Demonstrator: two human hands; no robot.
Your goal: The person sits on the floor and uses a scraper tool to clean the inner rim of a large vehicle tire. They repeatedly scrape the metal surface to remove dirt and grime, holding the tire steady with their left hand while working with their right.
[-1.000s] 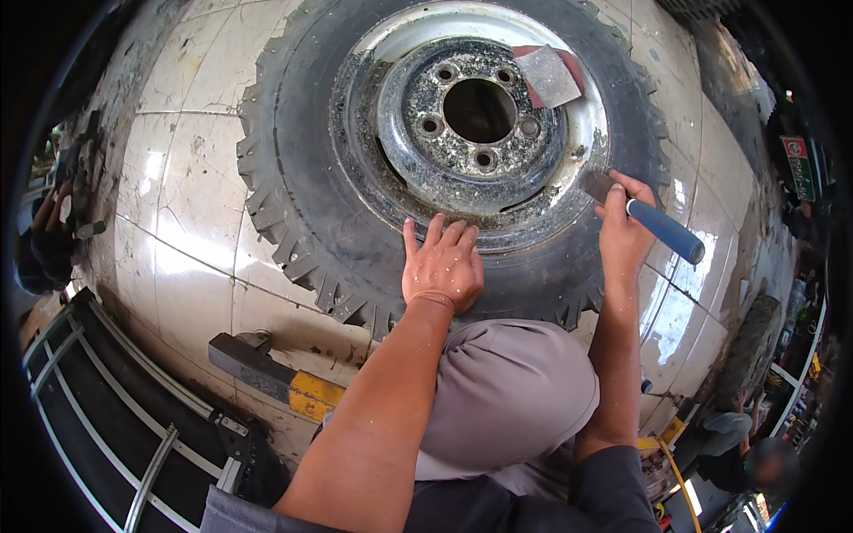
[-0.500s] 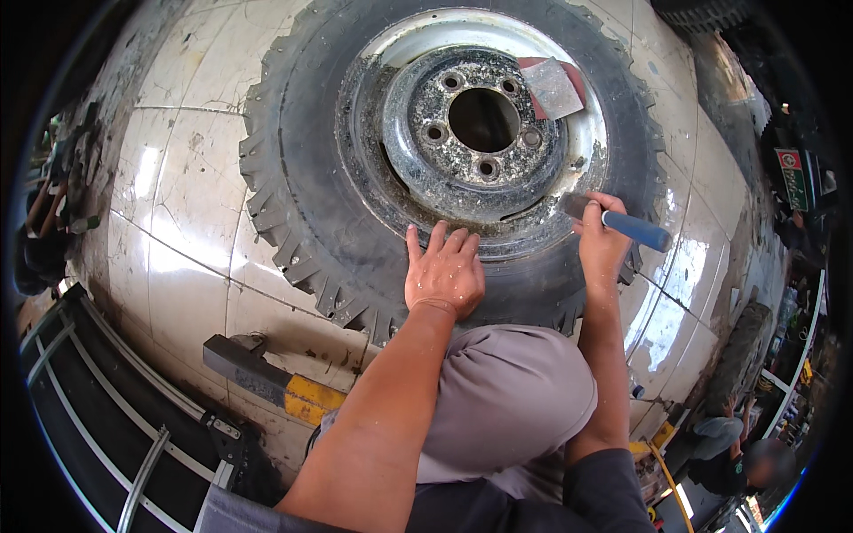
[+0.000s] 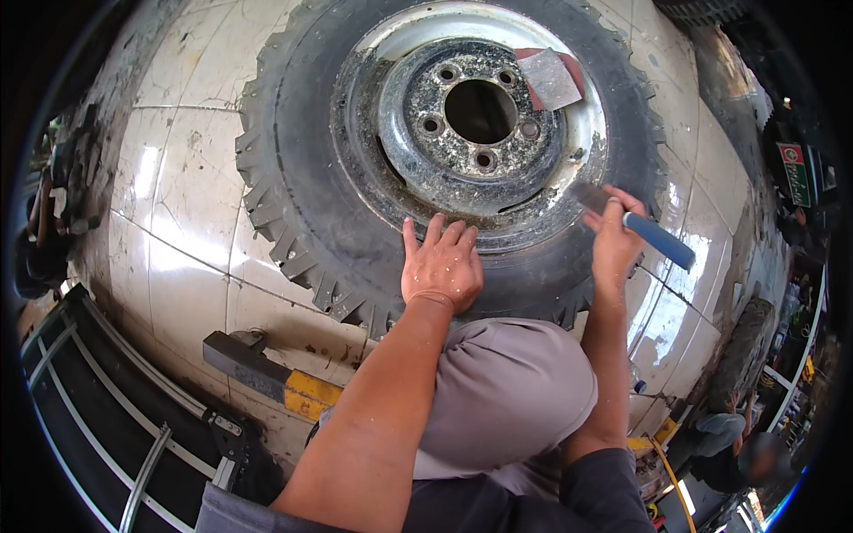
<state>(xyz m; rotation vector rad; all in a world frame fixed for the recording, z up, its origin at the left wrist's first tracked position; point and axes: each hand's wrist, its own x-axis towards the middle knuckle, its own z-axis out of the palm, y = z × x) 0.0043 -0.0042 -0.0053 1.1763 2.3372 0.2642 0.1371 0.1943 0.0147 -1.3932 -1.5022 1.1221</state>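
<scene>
A wheel with a chunky black tyre (image 3: 298, 169) lies flat in front of me. Its metal rim (image 3: 475, 191) is mottled with flaking, speckled paint, and the upper right part shows bare silver. My left hand (image 3: 442, 271) rests palm down, fingers spread, across the near sidewall with its fingertips at the rim's edge. In my right hand (image 3: 615, 240) is a scraper with a blue handle (image 3: 665, 240); its grey blade, blurred, points at the rim's lower right. Reddish sandpaper with a grey sheet (image 3: 553, 82) lies on the rim's upper right.
Glossy, cracked tiles (image 3: 191, 213) surround the wheel. A black and yellow bar (image 3: 267, 373) lies near my left arm, beyond a metal frame (image 3: 133, 444). Another person (image 3: 737, 457) is at the lower right, near shelving. Part of another tyre (image 3: 706, 11) shows at the top right.
My right hand and the scraper have moved a little to the right and down, away from the rim's centre. The left hand stays on the tyre.
</scene>
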